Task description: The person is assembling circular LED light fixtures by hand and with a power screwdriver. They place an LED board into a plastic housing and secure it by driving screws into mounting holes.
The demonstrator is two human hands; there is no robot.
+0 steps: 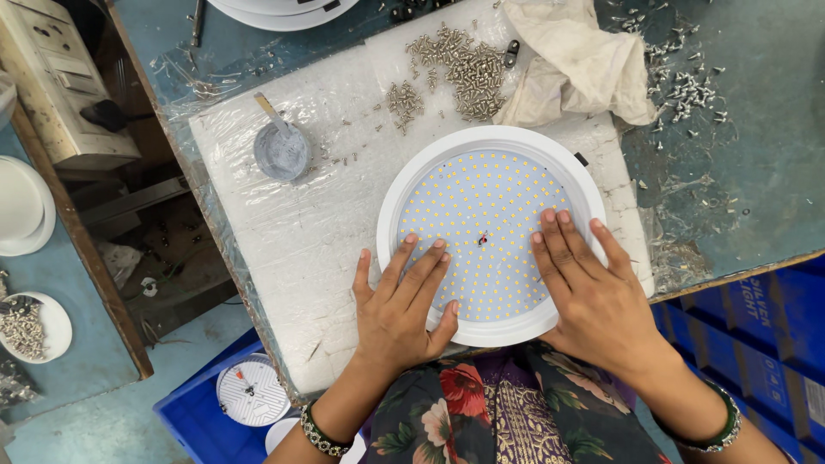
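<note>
Head view: left hand [397, 308] and right hand [593, 292] lie flat, fingers spread, gripping nothing, on the round LED panel [481, 232]. Probably light, stiff, fragile; its white rim [388, 215] offers the safest hold.

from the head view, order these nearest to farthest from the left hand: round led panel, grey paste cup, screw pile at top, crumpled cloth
1. round LED panel, under the left hand, touching its fingers.
2. grey paste cup, up and to the left on the white foam.
3. screw pile, top centre.
4. crumpled cloth, top right, beyond the screws.
</note>
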